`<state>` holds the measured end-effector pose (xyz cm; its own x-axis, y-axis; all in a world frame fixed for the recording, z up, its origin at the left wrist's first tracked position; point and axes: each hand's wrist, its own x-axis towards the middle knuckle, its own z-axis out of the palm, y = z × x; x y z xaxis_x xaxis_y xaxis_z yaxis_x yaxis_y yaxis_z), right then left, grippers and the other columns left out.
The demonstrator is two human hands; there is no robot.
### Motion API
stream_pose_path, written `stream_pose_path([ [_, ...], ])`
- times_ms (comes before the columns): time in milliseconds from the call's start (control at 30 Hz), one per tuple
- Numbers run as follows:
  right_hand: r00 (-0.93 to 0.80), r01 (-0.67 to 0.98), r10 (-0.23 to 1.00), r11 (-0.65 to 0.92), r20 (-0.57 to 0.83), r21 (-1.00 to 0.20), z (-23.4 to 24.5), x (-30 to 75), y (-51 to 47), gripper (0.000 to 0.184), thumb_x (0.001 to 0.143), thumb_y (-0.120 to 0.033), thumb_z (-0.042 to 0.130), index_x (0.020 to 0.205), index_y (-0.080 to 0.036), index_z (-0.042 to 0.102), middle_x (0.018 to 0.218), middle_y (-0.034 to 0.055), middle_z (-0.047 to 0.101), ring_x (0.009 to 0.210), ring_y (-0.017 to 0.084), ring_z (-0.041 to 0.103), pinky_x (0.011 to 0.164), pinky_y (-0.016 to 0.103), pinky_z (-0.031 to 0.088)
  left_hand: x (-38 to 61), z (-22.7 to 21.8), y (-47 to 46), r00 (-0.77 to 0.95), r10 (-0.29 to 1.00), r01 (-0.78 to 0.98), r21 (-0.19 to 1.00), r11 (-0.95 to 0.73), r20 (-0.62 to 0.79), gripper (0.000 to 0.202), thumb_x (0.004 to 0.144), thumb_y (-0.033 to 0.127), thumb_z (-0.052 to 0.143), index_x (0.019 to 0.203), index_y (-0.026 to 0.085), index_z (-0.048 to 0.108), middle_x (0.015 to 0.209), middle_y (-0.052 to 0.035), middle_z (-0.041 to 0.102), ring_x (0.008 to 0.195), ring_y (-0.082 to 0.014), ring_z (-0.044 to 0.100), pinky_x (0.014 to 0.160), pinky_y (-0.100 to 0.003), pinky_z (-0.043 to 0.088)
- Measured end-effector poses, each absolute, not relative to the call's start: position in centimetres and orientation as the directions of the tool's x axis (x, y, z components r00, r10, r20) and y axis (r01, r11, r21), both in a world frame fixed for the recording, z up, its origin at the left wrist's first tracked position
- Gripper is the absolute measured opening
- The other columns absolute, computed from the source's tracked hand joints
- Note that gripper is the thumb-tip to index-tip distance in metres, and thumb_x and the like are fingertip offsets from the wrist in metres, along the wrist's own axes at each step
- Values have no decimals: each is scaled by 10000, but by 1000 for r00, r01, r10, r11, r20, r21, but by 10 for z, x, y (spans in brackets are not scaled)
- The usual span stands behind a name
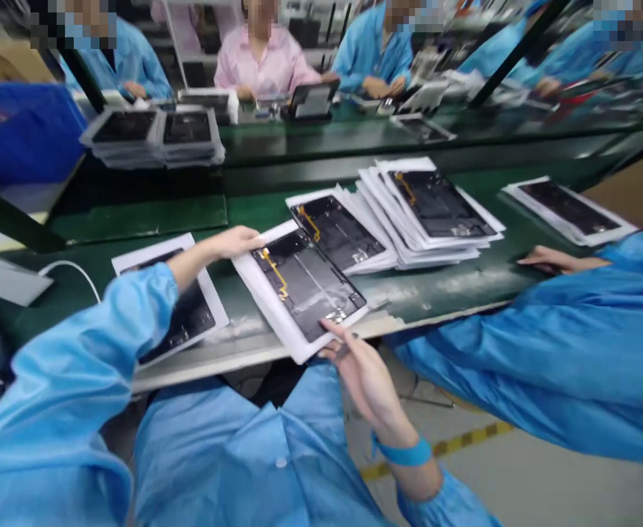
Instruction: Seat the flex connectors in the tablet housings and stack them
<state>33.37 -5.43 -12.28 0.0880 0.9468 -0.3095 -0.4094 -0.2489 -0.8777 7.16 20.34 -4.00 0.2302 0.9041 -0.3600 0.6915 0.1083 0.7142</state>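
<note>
My left hand (233, 242) grips the upper corner of a dark tablet back panel (304, 285), which lies on a white sheet with a yellow flex cable across it. My right hand (357, 369), with a blue wristband, pinches the panel's lower edge. The panel overhangs the front edge of the green workbench (436, 293). Just right of it, a stacked pile of similar panels (436, 208) sits on white sheets. Another panel (183, 318) lies beneath my left forearm, partly hidden by the blue sleeve.
A co-worker's bare hand (546, 258) in a blue sleeve rests on the bench at right, near a single panel (568, 208). A white cable (69, 271) lies at left. A raised shelf holds more stacks (156, 135), with a blue bin (25, 132) and seated co-workers beyond.
</note>
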Motion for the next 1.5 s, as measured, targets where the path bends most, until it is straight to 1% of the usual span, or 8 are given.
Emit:
stream_pose_path([
  [167, -161, -579, 903, -412, -397, -704, -130, 262, -95, 465, 950, -657, 885, 1256, -307, 906, 1457, 88, 816, 1146, 228, 788, 1004, 380, 674, 27, -53, 219, 279, 848, 831, 555, 22, -451, 342, 1097, 434, 799, 1252, 132, 759, 1262, -73, 756, 1177, -270, 749, 1055, -457, 665],
  [333, -305, -382, 871, -483, -385, -788, -123, 272, -85, 564, 1013, -751, 766, 1303, -280, 870, 1420, 98, 837, 1204, 264, 814, 1109, 446, 632, 25, -62, 235, 379, 856, 868, 456, -197, -352, 202, 1084, 196, 794, 901, 119, 757, 817, 11, 617, 1036, -187, 646, 1276, -406, 445],
  [500, -325, -206, 892, -392, -315, -897, -112, 311, -74, 591, 1052, -780, 681, 1087, -228, 891, 993, 69, 870, 962, 233, 800, 984, 404, 613, 24, -79, 231, 484, 860, 831, 391, -396, -158, 205, 1008, 60, 772, 1208, 104, 776, 1200, -50, 661, 1420, -273, 490, 1380, -452, 213],
  [700, 126, -19, 991, -31, -33, -999, -111, 325, -45, 508, 1114, -696, 618, 931, -288, 860, 1244, 59, 848, 1300, 274, 746, 1227, 445, 541, 16, -102, 239, 486, 855, 857, 290, -426, -182, 306, 1061, 281, 753, 1339, 154, 768, 1257, -61, 729, 973, -234, 399, 1165, -440, 343],
  [1000, 15, -86, 995, -94, -96, -992, -112, 318, -43, 487, 1137, -653, 589, 924, -282, 821, 1328, 62, 856, 1394, 296, 736, 1276, 503, 532, 3, -99, 257, 507, 797, 857, 98, -506, -329, 503, 1199, 457, 595, 1365, 0, 725, 1339, -124, 658, 1036, -201, 500, 1227, -453, 396],
  [1167, -54, 141, 998, -12, -19, -990, -109, 325, -45, 533, 1184, -634, 494, 903, -254, 741, 1257, 88, 854, 1265, 271, 764, 1162, 457, 561, 3, -90, 257, 532, 761, 824, 22, -566, -372, 251, 1096, 169, 691, 1303, 44, 758, 1154, -60, 628, 854, -150, 376, 1152, -377, 438],
  [1333, -116, 547, 990, 129, 77, -827, -112, 339, -19, 413, 1196, -515, 445, 907, -260, 595, 923, 65, 704, 897, 246, 681, 871, 407, 548, 4, -77, 244, 636, 708, 736, -36, -676, -307, 247, 1013, 28, 681, 1234, 97, 770, 991, 9, 537, 773, -160, 358, 869, -279, 432],
  [1500, -273, 855, 962, 243, 1, -458, -106, 323, 35, 124, 1115, -261, 453, 1004, -252, 505, 1037, 129, 711, 953, 292, 666, 915, 435, 544, 6, -74, 239, 641, 723, 733, -75, -676, -257, 264, 937, -58, 738, 1118, 128, 784, 892, 36, 492, 720, -155, 358, 667, -306, 293],
])
